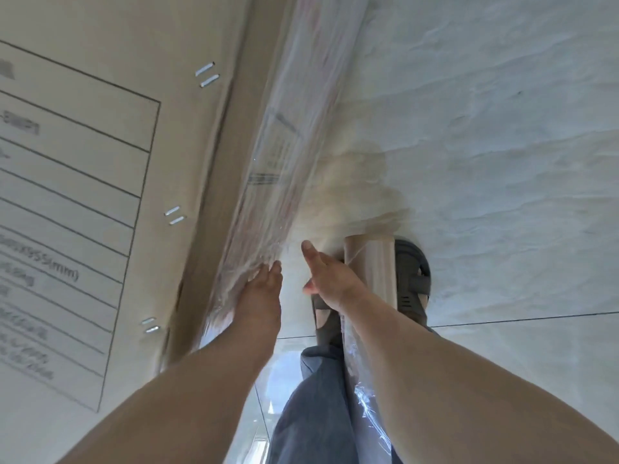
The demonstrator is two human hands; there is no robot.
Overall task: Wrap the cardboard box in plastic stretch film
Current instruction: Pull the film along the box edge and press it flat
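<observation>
Mid-wrap rn. The cardboard box (100, 162) stands tall on my left, top face w/ the printed table and staples right under my chin, and its side face drops down to the floor (502, 162). The stretch film (294, 145) already runs down that side, kinda bunched and wrinkly near the bottom.

My left hand (259, 296) is flat on the film, fingers straight, pressing it onto the box side low down. No curl, so that grip is wide and just smoothing, not holding anything. My right hand (330, 279) is just beside it, palm open, thumb sticking up, fingers pointing down toward the film roll (375, 266), which stands upright near my sandal (412, 279). Looks like the back of the hand is near or touching the roll's top, but it's blurry, can't tell which. Either way that grip is wide too, w/ nothing in it.

Imo the step in hand is tacking the film against the box. Next move needs the right hand to get hold of the roll and pull w/ tension round the next corner while the left pins the film so it doesn't peel off. Loose film trails back past my right forearm, so slack needs taking up 1st.
</observation>
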